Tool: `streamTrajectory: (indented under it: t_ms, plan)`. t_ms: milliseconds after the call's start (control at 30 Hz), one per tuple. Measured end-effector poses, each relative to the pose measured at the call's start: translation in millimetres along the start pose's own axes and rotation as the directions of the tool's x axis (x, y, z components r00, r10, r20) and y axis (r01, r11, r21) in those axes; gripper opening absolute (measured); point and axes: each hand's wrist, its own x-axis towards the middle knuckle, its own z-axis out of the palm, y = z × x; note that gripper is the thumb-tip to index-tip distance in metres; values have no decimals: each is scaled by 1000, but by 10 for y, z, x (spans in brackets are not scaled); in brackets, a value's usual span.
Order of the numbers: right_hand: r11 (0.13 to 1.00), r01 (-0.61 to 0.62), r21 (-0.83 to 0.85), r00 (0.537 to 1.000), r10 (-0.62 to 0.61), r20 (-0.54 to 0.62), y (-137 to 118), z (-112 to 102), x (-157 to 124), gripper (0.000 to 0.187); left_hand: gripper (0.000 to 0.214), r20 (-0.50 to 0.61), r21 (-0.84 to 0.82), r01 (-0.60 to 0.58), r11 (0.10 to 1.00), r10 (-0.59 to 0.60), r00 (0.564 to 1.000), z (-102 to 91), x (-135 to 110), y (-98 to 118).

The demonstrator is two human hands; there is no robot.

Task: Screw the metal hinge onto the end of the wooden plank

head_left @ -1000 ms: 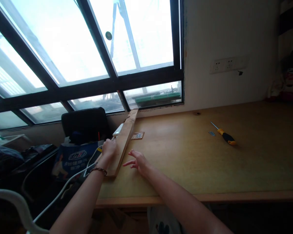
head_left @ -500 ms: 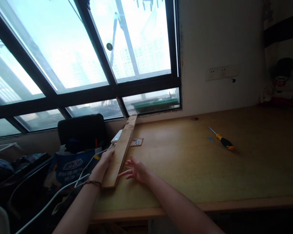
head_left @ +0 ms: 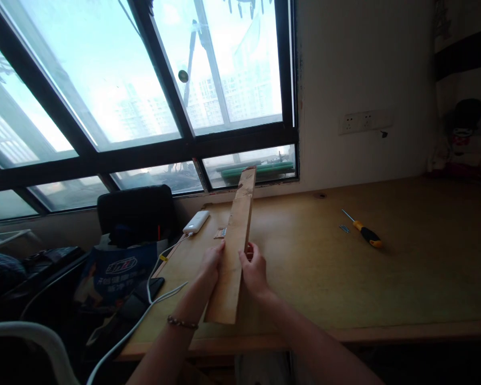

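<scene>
A long wooden plank (head_left: 235, 251) is lifted off the wooden desk (head_left: 344, 278) and points away from me toward the window. My left hand (head_left: 211, 264) grips its left edge and my right hand (head_left: 254, 270) grips its right edge, both closed on it near its lower half. A small metal hinge (head_left: 221, 233) lies on the desk just left of the plank.
A white power bank (head_left: 196, 221) with a white cable (head_left: 144, 315) lies at the desk's left edge. A yellow-handled screwdriver (head_left: 364, 231) and small screws (head_left: 344, 229) lie to the right. A black chair (head_left: 134, 211), a blue bag (head_left: 116, 272) and a phone (head_left: 152, 289) sit left of the desk.
The plank lay along the desk's left edge under my left hand. Both hands now hold it, raised and shifted right toward the desk's middle, uncovering the power bank.
</scene>
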Motion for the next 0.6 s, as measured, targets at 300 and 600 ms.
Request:
streamTrajectory:
  t_ms: [300,600]
  plan:
    - [978,-35,206,995,14,101,99,-1311,746,33,13,388,-62,126,990,-92,917,1066,-94,-325]
    - [951,-115,286,986,74,150,227,-1606,851,36,35,629,-166,28,986,84,773,1232,-11,-505]
